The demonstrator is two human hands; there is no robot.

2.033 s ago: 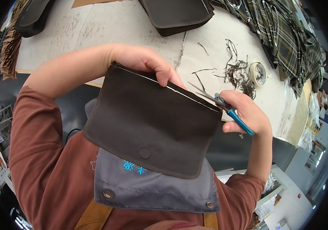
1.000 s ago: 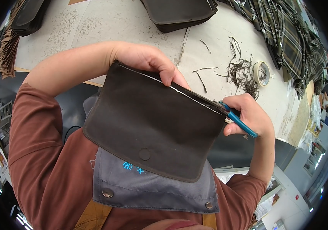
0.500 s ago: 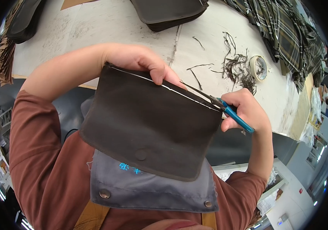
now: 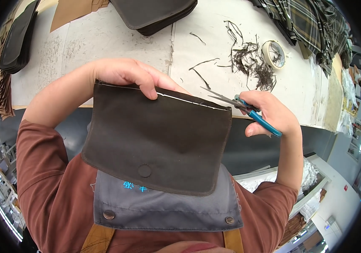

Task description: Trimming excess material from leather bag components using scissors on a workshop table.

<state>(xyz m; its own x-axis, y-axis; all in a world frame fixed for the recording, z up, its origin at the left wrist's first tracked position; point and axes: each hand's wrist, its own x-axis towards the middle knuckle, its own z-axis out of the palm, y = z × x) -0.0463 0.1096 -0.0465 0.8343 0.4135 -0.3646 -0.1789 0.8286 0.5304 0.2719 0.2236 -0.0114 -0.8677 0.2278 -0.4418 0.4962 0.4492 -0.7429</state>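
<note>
Left grip (image 4: 125,74) is pinching the dark-brown leather-like panel (image 4: 155,135) over the grey fabric apron (image 4: 168,211); right grip (image 4: 271,109) is holding parted blue-handled metal scissors (image 4: 265,123) by its upper edge. Stringy dark scraps (image 4: 265,80) are littering the pale worktop (image 4: 146,48); what remains uncut I'm not managing to tell.

Worktop (image 4: 117,42): off-white, dark-scuffed, seam (image 4: 172,48) running near to far. Below its near edge, dark grey surface (image 4: 252,152); floor or panel, can't tell. Right: pale grey wall (image 4: 339,141); nearer, a whitish frame (image 4: 325,179). Left, near: long white strip light (image 4: 2,218), bright.
</note>
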